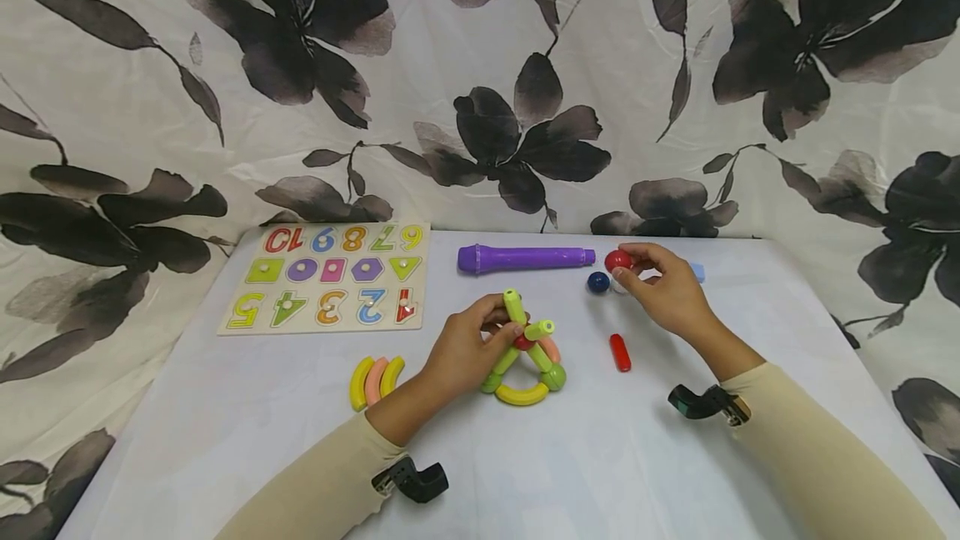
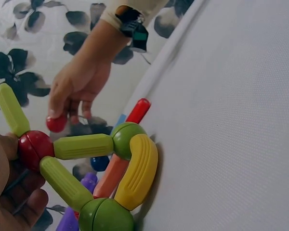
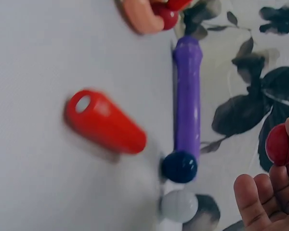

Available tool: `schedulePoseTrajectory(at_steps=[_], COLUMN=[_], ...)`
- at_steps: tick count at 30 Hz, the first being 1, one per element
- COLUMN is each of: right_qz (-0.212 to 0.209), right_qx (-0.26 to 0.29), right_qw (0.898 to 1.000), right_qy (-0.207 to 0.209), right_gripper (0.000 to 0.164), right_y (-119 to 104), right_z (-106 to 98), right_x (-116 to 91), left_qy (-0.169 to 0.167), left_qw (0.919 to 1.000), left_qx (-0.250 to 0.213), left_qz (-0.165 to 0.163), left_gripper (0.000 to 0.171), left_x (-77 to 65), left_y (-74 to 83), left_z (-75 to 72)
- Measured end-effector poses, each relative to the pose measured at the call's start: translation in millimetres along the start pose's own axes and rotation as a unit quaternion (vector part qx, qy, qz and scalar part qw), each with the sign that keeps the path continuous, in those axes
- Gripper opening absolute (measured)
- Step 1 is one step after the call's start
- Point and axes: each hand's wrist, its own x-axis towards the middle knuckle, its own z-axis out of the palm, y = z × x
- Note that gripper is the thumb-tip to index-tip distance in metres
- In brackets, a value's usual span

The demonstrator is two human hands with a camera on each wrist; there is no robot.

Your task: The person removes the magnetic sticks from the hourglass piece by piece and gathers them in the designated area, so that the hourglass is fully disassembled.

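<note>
My left hand (image 1: 465, 348) grips a figure built of sticks and balls by its upper part, at a red ball joint (image 2: 35, 147). Light green sticks (image 2: 84, 146) run from that joint to green balls (image 1: 553, 377), joined along the bottom by a yellow curved stick (image 1: 522, 395). A salmon curved stick (image 2: 111, 175) shows behind. Over to the right, my right hand (image 1: 667, 290) pinches a loose red ball (image 1: 618, 259) between thumb and fingers. Close below it are a dark blue ball (image 1: 597, 282) and a white ball (image 3: 179, 206), the latter mostly hidden by the hand in the head view.
A short red stick (image 1: 620, 352) lies between the hands. The purple toy microphone (image 1: 525, 259) lies along the back edge. At the back left is a number puzzle board (image 1: 232, 321); yellow and salmon curved sticks (image 1: 374, 382) lie beside my left forearm. A light blue piece (image 1: 698, 272) shows behind my right hand.
</note>
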Motion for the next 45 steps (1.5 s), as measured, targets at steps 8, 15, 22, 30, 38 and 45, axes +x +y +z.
schedulePoseTrajectory(at_steps=[8,15,22,30,38,45], right_qz=[0.038,0.069,0.091,0.093,0.094,0.106], right_qx=[-0.041,-0.070,-0.079,-0.086,-0.097,-0.091], right_qw=[0.998,0.995,0.993,0.992,0.991,0.990], right_qy=[0.043,0.034,0.000,-0.012,-0.009,-0.004], right_gripper=[0.043,0.042,0.039,0.038,0.038,0.040], right_y=[30.4,51.5,61.4,62.5,62.5,55.2], right_z=[-10.1,-12.4,-8.6,-4.5,-2.4,-8.4], right_x=[-9.5,-11.2,-9.3,-9.0,-9.2,-11.9], left_qy=[-0.003,-0.002,-0.003,-0.008,0.000,0.000], left_qw=[1.0000,1.0000,1.0000,0.9999,0.9998,0.9997], left_qx=[-0.002,-0.004,-0.009,-0.008,-0.013,-0.013], left_qz=[-0.003,-0.007,-0.001,-0.004,0.013,0.020], left_gripper=[0.030,0.032,0.031,0.031,0.030,0.031], left_x=[-0.3,-0.5,-0.7,-1.4,-1.7,-1.3], left_y=[-0.4,-2.5,-2.9,-3.7,-2.0,-0.6], left_z=[0.2,1.0,0.4,0.9,1.3,0.2])
